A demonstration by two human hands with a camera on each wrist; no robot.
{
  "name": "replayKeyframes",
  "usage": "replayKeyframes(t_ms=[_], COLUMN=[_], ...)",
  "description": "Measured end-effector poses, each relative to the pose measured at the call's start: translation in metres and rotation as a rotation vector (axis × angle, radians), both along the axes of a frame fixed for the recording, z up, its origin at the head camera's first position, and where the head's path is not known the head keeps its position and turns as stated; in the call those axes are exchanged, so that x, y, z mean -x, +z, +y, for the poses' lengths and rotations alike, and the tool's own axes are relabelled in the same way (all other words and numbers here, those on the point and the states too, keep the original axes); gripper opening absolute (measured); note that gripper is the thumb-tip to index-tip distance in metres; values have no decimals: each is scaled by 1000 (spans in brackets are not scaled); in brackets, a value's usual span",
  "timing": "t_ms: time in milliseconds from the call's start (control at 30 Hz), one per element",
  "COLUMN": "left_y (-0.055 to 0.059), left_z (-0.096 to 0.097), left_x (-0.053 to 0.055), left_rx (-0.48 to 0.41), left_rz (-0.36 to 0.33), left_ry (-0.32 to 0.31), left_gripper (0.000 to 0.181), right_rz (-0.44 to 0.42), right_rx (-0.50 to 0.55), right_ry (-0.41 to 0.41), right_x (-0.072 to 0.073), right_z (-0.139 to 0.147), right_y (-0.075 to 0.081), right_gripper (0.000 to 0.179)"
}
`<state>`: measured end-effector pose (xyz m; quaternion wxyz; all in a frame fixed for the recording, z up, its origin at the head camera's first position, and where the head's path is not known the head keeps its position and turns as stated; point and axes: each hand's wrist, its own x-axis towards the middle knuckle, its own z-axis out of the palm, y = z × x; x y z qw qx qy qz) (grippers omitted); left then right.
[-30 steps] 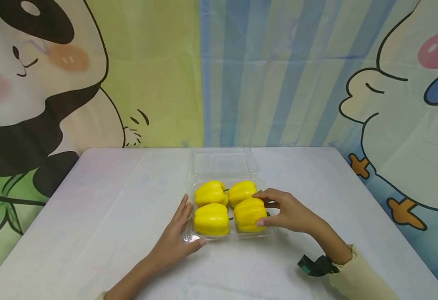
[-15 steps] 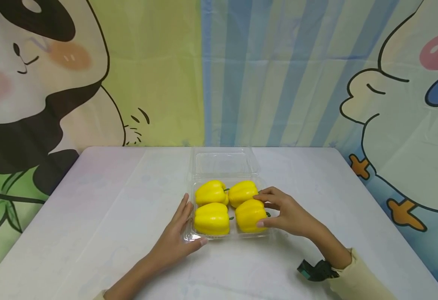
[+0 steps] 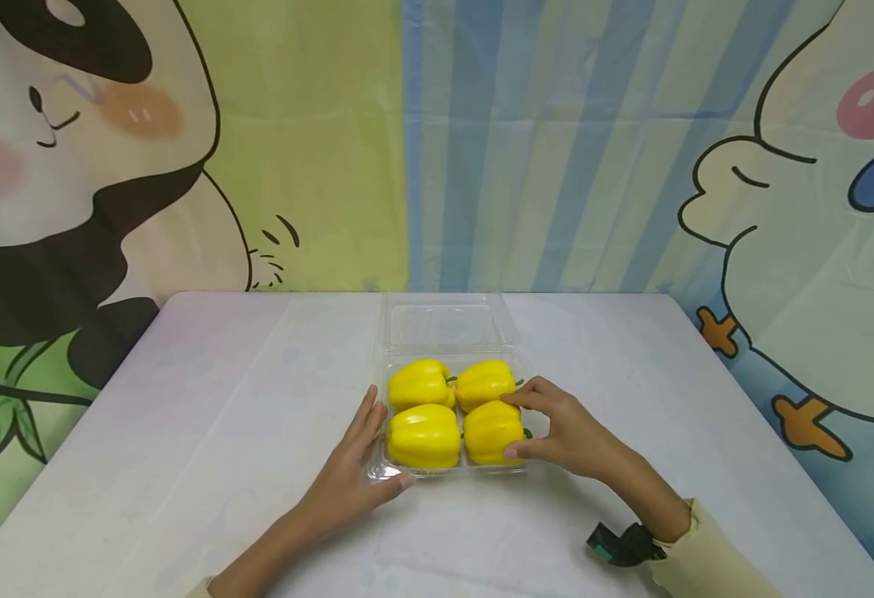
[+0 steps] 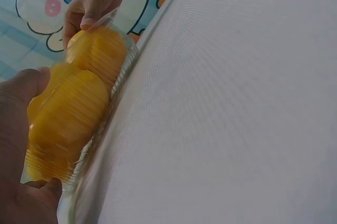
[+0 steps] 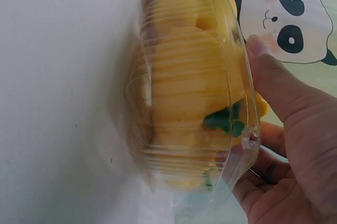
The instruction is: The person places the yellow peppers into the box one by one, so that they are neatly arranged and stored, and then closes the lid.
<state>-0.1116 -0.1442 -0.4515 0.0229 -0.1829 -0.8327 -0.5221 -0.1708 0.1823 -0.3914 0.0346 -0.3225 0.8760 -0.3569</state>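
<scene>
Several yellow bell peppers with green stems lie in a clear plastic clamshell box (image 3: 388, 472), two in the back row and two in front. My left hand (image 3: 347, 473) rests against the box's front left corner, with fingers along its left side and thumb by the front edge. My right hand (image 3: 575, 428) holds the front right bell pepper (image 3: 491, 433), fingers behind and thumb in front. Through the box wall in the right wrist view, a bell pepper (image 5: 184, 82) shows beside the right thumb (image 5: 268, 63). The left wrist view shows the near bell pepper (image 4: 71, 111) between the left hand's digits.
The box's clear lid (image 3: 448, 325) lies folded back toward the far edge of the white table (image 3: 220, 415). Behind the table hangs a cartoon-printed curtain (image 3: 310, 124). A black device (image 3: 624, 544) is on the right wrist.
The front right pepper has shifted slightly left, closer to its front left neighbour, with my right hand following it. My left hand has stayed almost still.
</scene>
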Motion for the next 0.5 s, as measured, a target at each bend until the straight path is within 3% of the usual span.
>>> replayKeyframes(t_ms=[333,500], left_y=[0,1], left_z=[0,-1], left_x=[1,0], left_rx=[17,10], left_rz=[2,4], left_ry=[7,-2], left_gripper=[105,105], right_rz=[38,70], right_rx=[-201,-228], right_ry=[-25,-17], right_x=[-2,-3], right_z=[-4,-2], right_y=[7,8], right_gripper=[73,74])
